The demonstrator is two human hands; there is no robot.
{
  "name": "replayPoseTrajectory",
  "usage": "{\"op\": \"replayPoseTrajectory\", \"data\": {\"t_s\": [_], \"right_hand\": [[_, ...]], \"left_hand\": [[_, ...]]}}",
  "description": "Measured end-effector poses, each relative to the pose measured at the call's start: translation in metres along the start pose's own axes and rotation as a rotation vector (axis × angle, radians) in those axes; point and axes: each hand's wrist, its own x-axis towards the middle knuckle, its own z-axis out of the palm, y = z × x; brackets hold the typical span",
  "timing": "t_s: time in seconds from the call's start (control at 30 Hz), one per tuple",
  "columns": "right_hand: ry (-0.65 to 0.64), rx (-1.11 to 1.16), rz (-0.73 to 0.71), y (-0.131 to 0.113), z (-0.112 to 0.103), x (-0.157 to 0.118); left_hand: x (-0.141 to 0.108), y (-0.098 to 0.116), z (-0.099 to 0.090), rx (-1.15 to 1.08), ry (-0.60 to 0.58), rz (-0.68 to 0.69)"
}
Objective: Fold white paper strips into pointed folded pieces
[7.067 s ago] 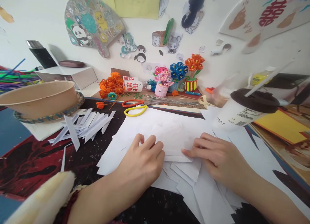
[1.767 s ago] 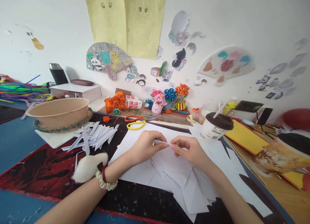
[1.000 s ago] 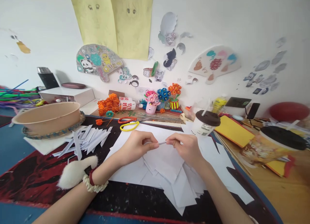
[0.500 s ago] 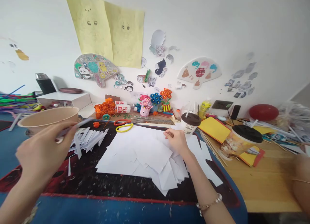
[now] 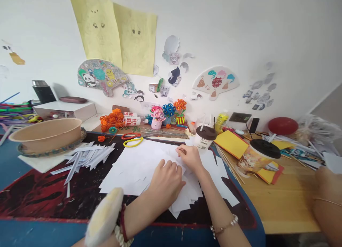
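Note:
My left hand rests over the loose pile of white paper sheets, its fingers curled under and the fingertips hidden. Just beyond it, my right hand is closed in a pinch above the same sheets; whatever its fingertips hold, if anything, I cannot make out. A heap of folded white paper strips lies to the left on the dark mat. Behind the sheets are yellow-handled scissors and a red-handled pair.
A beige basin stands at left. Two lidded drink cups, one white and one patterned, stand at right near yellow paper. Craft flowers line the back. Another person's blurred hand is at far right.
My left hand has moved right from near the basin onto the white sheets. The white strip it held is no longer in it. My right hand has hardly moved.

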Motion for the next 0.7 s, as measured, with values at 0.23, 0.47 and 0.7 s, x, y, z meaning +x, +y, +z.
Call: {"op": "replayPoseTrajectory", "data": {"t_s": [0.23,0.47,0.7], "right_hand": [[0.182,0.020,0.107,-0.004,-0.003,0.001],[0.355,0.121,0.260,-0.008,-0.010,-0.002],[0.372,0.195,0.319,-0.020,-0.008,-0.007]], "left_hand": [[0.008,-0.010,0.014,0.017,-0.084,0.027],[-0.003,-0.024,-0.003,-0.097,-0.174,0.089],[-0.007,-0.028,-0.014,-0.092,-0.387,0.104]]}}
